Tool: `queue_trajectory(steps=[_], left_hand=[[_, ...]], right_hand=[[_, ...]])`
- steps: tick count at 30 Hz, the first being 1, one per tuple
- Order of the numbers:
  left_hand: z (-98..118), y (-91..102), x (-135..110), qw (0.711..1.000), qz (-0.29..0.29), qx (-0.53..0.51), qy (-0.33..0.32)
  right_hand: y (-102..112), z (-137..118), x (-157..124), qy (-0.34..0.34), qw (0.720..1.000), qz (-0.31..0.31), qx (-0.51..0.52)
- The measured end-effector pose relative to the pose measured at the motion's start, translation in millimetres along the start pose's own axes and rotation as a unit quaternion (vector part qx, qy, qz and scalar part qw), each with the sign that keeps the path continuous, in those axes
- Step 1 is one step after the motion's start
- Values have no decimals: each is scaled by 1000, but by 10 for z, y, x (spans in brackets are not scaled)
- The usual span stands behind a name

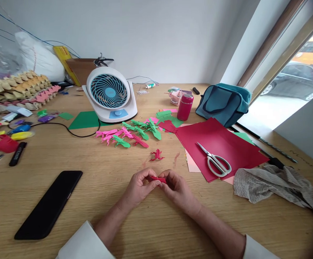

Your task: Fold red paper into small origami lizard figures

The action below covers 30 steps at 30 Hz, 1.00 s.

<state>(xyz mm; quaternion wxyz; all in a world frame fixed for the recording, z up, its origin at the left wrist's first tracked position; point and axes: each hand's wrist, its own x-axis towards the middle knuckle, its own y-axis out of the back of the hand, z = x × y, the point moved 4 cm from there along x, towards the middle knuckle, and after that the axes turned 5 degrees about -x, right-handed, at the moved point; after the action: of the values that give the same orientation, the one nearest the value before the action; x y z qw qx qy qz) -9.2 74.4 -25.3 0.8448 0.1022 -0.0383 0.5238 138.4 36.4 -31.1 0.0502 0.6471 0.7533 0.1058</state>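
Note:
Both of my hands meet low in the middle of the wooden table, pinching a small folded piece of red paper between them. My left hand grips its left end with fingers curled. My right hand pinches the right end. Just beyond them lies a finished small red paper figure. Further back sits a row of pink and green folded paper figures.
Red paper sheets with white-handled scissors lie to the right, beside a crumpled grey cloth. A black phone lies left. Behind are a white desk fan, a red bottle, a teal bag and a black marker.

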Motion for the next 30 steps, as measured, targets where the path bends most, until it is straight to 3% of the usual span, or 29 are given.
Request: queue_trajectory(steps=[10,18,30], left_hand=[[51,4,15,1000,0,-3,13],[171,3,35,998,-17,21,-51],[175,-24,6,999,-17,10,-28]], right_hand=[[39,-121,-10,46,998,23,-43],[60,-199,-25,98,992,31,-70],[63,-147,-29,66,996,9,-60]])
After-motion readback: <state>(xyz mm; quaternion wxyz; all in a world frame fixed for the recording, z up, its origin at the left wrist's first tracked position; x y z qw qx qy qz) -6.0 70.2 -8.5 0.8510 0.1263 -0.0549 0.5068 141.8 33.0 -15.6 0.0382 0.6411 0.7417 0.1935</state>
